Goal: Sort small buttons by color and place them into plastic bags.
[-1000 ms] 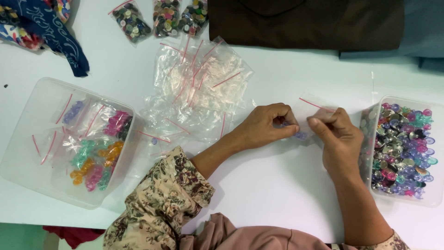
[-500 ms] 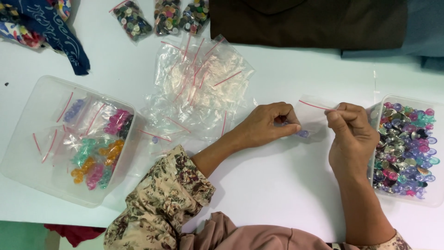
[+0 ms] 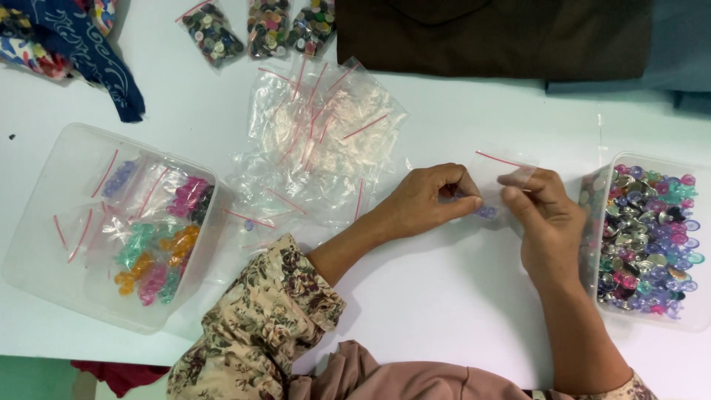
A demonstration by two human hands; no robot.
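Now the right hand (image 3: 544, 215) had lifted the small clear bag (image 3: 503, 169) off the counter (image 3: 444, 311); the left hand (image 3: 433, 198) pinched purple beads (image 3: 485, 212) at its mouth.

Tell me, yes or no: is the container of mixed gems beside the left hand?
No, the container of mixed gems sits by the right hand; the left hand is nearer the pile of empty bags.

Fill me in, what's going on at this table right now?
A person is bagging small gems. The right hand pinches a small clear zip bag by its red-striped top, while the left hand holds a purple gem at the bag's mouth. A tub of mixed loose gems sits beside the right hand; a tub of filled bags and a pile of empty bags lie to the left.
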